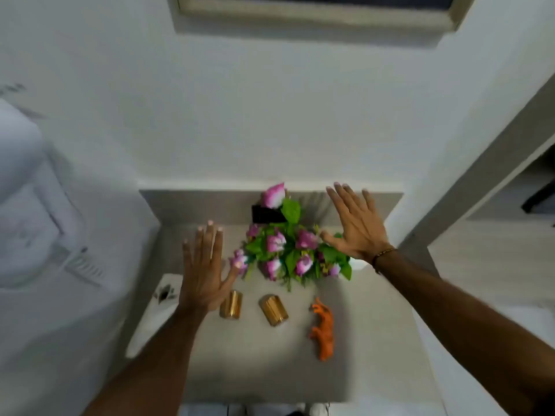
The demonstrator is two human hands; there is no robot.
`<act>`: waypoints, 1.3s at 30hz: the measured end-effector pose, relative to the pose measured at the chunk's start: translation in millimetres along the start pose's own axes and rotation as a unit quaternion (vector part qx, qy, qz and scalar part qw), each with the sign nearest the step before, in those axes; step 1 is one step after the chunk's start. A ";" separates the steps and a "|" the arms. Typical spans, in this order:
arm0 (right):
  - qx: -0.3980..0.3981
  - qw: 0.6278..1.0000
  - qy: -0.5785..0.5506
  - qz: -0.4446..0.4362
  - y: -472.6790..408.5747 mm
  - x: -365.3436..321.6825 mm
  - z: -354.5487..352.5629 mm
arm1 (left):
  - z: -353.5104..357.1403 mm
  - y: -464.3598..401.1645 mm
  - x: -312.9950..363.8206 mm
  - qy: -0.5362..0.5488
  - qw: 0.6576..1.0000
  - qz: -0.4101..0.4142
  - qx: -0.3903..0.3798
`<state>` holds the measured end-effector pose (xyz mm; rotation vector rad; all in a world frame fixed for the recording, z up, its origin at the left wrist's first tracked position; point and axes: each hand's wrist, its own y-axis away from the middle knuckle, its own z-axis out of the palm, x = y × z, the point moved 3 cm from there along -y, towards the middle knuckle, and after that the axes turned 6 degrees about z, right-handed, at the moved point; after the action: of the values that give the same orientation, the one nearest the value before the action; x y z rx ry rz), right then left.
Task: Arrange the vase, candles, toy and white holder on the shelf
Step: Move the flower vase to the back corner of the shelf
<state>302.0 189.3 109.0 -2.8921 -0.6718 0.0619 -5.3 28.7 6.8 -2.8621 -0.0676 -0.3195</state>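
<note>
Both hands, left (204, 274) and right (357, 226), spread empty beside the flowers (285, 250); vase hidden, probably top-heavy; grip low.

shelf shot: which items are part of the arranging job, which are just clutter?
Job: flower vase; two gold candles; orange toy; white holder, partly behind the left hand.
Clutter: black object behind the flowers; framed picture on the wall.
</note>
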 end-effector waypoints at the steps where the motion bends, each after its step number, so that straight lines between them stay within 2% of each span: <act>1: -0.054 0.998 0.005 0.011 6.2 7.7 17.7 | 16.6 19.1 0.5 0.000 0.999 -0.023 -0.033; 3: -0.121 0.992 0.022 0.028 19.0 25.6 51.7 | 47.5 59.0 6.6 -0.013 0.995 -0.045 -0.085; 6: -0.178 0.982 0.015 0.068 35.5 47.6 93.2 | 83.4 115.9 23.4 0.007 0.993 -0.083 -0.081; 8: -0.209 0.976 0.004 0.064 36.1 56.8 114.0 | 97.2 135.9 33.2 0.020 0.984 -0.137 -0.112; 10: -0.229 0.971 0.008 0.063 33.8 64.5 130.8 | 112.8 155.7 42.5 0.032 0.964 -0.209 -0.160; 13: -0.209 0.975 0.003 0.070 24.8 65.6 146.1 | 126.6 168.7 55.4 0.049 0.935 -0.291 -0.198; 17: -0.192 0.979 -0.007 0.072 8.3 66.5 151.9 | 133.1 169.2 55.6 0.017 0.938 -0.291 -0.185; 20: -0.200 0.971 -0.084 0.102 0.3 77.1 148.5 | 134.5 170.8 55.6 0.011 0.940 -0.290 -0.177; 24: -0.170 0.930 -0.266 0.190 1.2 106.1 146.4 | 135.7 173.8 55.1 0.009 0.943 -0.289 -0.165; 27: -0.159 0.898 -0.316 0.261 11.5 134.3 160.1 | 140.2 177.0 52.9 -0.004 0.946 -0.283 -0.160; 29: -0.215 0.867 -0.344 0.291 22.8 149.4 174.5 | 141.2 177.9 51.8 -0.006 0.946 -0.282 -0.157; 31: -0.312 0.842 -0.315 0.307 31.8 164.5 184.1 | 142.6 177.5 52.5 -0.010 0.948 -0.281 -0.152; 32: -0.332 0.815 -0.334 0.337 38.5 172.0 188.7 | 142.2 177.5 53.5 -0.011 0.948 -0.280 -0.153; 33: -0.319 0.804 -0.345 0.365 44.0 181.5 193.2 | 141.3 177.4 54.7 -0.011 0.947 -0.280 -0.157; 34: -0.308 0.811 -0.332 0.369 45.6 185.1 191.4 | 140.2 177.2 55.2 -0.009 0.946 -0.281 -0.159; 35: -0.308 0.798 -0.340 0.392 48.3 188.1 187.0 | 139.1 176.3 55.8 -0.007 0.946 -0.282 -0.160; 38: -0.339 0.800 -0.322 0.376 55.8 189.1 182.2 | 135.5 173.5 57.3 0.005 0.944 -0.285 -0.167; 39: -0.345 0.782 -0.347 0.385 60.2 185.1 179.7 | 134.6 173.1 57.0 0.010 0.943 -0.285 -0.170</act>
<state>480.0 245.9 -78.8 -3.5882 0.6619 1.2756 91.5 -102.1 -150.8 -3.1168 -0.9351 -0.5117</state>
